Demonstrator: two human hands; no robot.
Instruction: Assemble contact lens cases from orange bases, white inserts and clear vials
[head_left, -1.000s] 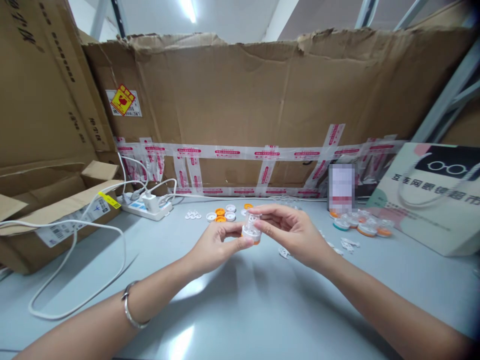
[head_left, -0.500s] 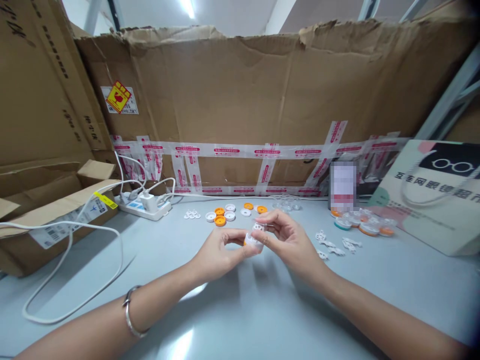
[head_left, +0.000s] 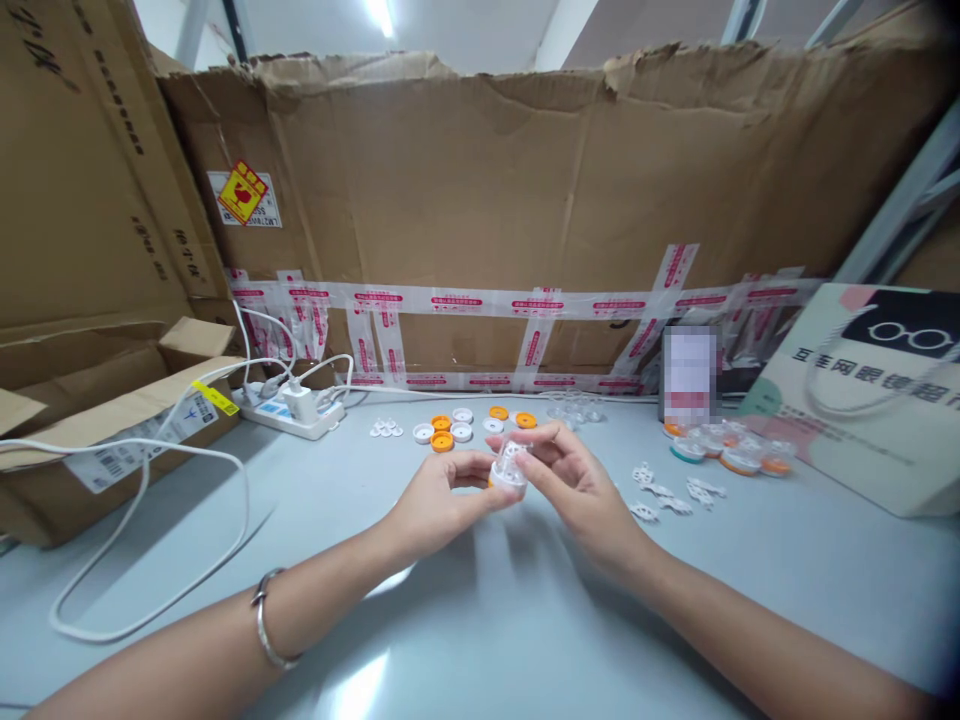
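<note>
My left hand (head_left: 450, 500) pinches a small round white-and-orange base (head_left: 508, 478) between thumb and fingers. A clear dome-like piece (head_left: 513, 455) sits at the top of that base, with white parts showing through it. The thumb and fingers of my right hand (head_left: 574, 480) close on the clear piece from the right. Just beyond my hands lie orange discs (head_left: 442, 441) and white discs (head_left: 461, 432). Small white pieces (head_left: 386, 428) are at the left of these discs. Flat white cut-out parts (head_left: 660, 492) lie to the right of my right hand.
Clear domes (head_left: 576, 410) rest behind my right hand. Assembled round pieces (head_left: 739, 455) stand near a paper bag (head_left: 862, 400) and a phone (head_left: 688, 375). A power strip (head_left: 296, 412), white cables and an open carton (head_left: 112, 430) are at the left.
The clear piece now shows more plainly over the white base. The fingers of my right hand have shifted slightly around it. The camera view has moved a little.
</note>
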